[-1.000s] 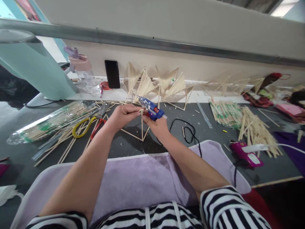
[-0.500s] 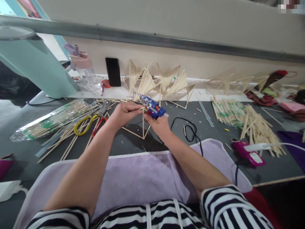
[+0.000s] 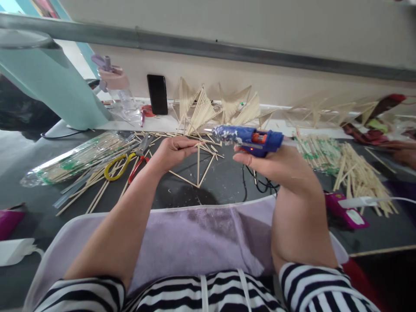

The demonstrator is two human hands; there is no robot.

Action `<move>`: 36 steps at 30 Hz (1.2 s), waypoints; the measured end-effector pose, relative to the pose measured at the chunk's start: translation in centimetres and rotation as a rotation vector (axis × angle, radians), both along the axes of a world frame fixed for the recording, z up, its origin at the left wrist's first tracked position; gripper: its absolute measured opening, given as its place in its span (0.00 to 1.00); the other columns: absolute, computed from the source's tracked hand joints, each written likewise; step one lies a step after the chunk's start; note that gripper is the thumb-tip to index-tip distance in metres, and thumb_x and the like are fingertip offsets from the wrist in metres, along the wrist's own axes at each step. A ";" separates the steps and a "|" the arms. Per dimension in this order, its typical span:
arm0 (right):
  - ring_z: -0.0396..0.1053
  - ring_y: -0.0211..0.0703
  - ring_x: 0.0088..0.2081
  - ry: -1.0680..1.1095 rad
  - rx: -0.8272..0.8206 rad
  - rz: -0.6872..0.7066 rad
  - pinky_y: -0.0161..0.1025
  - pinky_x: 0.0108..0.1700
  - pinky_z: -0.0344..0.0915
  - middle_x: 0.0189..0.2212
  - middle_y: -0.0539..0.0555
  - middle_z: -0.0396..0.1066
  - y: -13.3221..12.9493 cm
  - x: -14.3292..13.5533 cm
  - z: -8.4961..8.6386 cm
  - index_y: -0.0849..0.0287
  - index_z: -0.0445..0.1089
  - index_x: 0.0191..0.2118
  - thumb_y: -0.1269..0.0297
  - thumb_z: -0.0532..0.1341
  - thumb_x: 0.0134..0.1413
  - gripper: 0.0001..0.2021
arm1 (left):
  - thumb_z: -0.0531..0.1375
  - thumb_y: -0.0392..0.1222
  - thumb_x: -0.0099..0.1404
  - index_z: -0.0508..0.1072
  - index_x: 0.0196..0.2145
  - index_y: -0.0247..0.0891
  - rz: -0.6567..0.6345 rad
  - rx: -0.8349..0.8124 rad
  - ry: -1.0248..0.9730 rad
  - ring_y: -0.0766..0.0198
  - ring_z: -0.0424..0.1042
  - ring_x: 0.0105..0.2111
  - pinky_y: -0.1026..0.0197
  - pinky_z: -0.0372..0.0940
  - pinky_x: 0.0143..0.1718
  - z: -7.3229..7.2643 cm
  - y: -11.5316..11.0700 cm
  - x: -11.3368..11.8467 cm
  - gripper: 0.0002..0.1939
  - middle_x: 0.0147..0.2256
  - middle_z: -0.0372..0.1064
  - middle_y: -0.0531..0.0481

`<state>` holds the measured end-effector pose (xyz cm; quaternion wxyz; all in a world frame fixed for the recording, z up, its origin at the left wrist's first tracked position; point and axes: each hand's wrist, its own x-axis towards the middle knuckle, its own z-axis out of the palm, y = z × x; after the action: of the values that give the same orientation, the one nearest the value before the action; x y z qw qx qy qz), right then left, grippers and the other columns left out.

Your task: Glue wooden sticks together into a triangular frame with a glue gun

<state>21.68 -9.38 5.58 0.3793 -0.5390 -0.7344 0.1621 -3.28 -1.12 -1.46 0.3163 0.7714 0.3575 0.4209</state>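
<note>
- The small open frame of thin pale wooden sticks (image 3: 198, 167) stands at the middle of the dark grey tabletop (image 3: 175, 197), its upper joint at the left hand's fingertips.
- The left hand (image 3: 175, 154) has stayed in its place – thumb and fingers pinch this upper joint.
- The right hand (image 3: 279, 162) has changed most: half a second ago it was close beside the joint, and now it is drawn to the right, apart from the frame, grasping the blue plastic glue gun with whitish residue on its front (image 3: 253, 139).
- For the work, this seems to mean that the joint now depends on the left pinch alone; whether the glue is set, I cannot tell.
- Beyond the frame, fan-shaped stick models (image 3: 201, 110) stand along the wall, near a black upright phone (image 3: 157, 94) and a clear bottle with pink lid (image 3: 118, 89).
- On the left lie scissors with yellow and red handles (image 3: 142, 146) and a clear plastic pack of sticks (image 3: 78, 160).
- On the right there is a loose heap of pale sticks (image 3: 360, 177) – and, newly come at the edge, another person's hand (image 3: 401, 151).
- A grey metal rail (image 3: 195, 45) crosses the pale wall (image 3: 227, 17).
</note>
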 end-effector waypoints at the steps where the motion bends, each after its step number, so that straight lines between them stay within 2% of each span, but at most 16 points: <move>1: 0.74 0.48 0.33 -0.027 -0.017 0.033 0.43 0.36 0.69 0.31 0.53 0.76 -0.2 0.4 0.1 0.57 0.74 0.37 0.52 0.69 0.46 0.16 | 0.65 0.44 0.59 0.82 0.38 0.41 0.000 0.009 -0.007 0.62 0.76 0.37 0.63 0.68 0.40 -0.1 0.0 0.0 0.11 0.37 0.79 0.48; 5: 0.72 0.47 0.33 -0.091 -0.052 0.116 0.41 0.35 0.67 0.28 0.52 0.74 -0.2 0.8 0.1 0.56 0.73 0.34 0.52 0.70 0.44 0.15 | 0.65 0.44 0.58 0.82 0.38 0.41 0.005 0.040 -0.031 0.62 0.76 0.36 0.62 0.69 0.40 -0.2 0.2 0.0 0.11 0.35 0.79 0.48; 12: 0.66 0.42 0.26 -0.209 -0.073 0.107 0.39 0.28 0.58 0.22 0.50 0.68 0.0 -0.1 0.8 0.55 0.66 0.25 0.50 0.70 0.44 0.16 | 0.65 0.45 0.58 0.82 0.39 0.41 0.027 0.003 -0.009 0.62 0.76 0.37 0.62 0.69 0.41 0.1 -0.1 0.0 0.12 0.37 0.79 0.48; 17: 0.64 0.41 0.25 -0.215 -0.018 0.094 0.38 0.28 0.58 0.21 0.49 0.66 0.0 -0.6 0.6 0.55 0.64 0.23 0.47 0.69 0.44 0.19 | 0.66 0.43 0.58 0.82 0.38 0.41 0.023 0.002 -0.009 0.62 0.76 0.37 0.62 0.69 0.42 0.1 -0.2 0.0 0.10 0.36 0.79 0.48; 21: 0.62 0.38 0.23 -0.202 0.025 0.070 0.37 0.26 0.57 0.20 0.47 0.64 0.3 -0.7 0.2 0.55 0.63 0.23 0.44 0.69 0.43 0.21 | 0.66 0.44 0.58 0.82 0.38 0.41 0.030 0.005 -0.012 0.62 0.76 0.37 0.62 0.70 0.42 -0.1 0.0 -0.1 0.10 0.37 0.79 0.48; 29: 0.62 0.38 0.23 -0.187 -0.022 0.040 0.37 0.25 0.55 0.19 0.47 0.65 0.7 -0.7 -0.5 0.56 0.66 0.24 0.48 0.71 0.42 0.19 | 0.66 0.45 0.57 0.82 0.38 0.42 0.023 0.005 -0.009 0.62 0.76 0.36 0.62 0.70 0.41 -0.1 0.0 -0.1 0.11 0.36 0.79 0.48; 36: 0.57 0.34 0.19 -0.174 -0.027 0.031 0.36 0.22 0.52 0.16 0.45 0.63 1.2 -0.5 -1.0 0.56 0.65 0.23 0.47 0.71 0.39 0.20 | 0.66 0.45 0.58 0.82 0.38 0.41 0.017 -0.004 -0.009 0.62 0.76 0.37 0.61 0.70 0.43 0.1 -0.2 0.0 0.11 0.37 0.79 0.48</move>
<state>21.14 -8.21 4.62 0.3042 -0.5448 -0.7705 0.1302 -3.33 -1.28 -1.39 0.3161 0.7657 0.3634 0.4263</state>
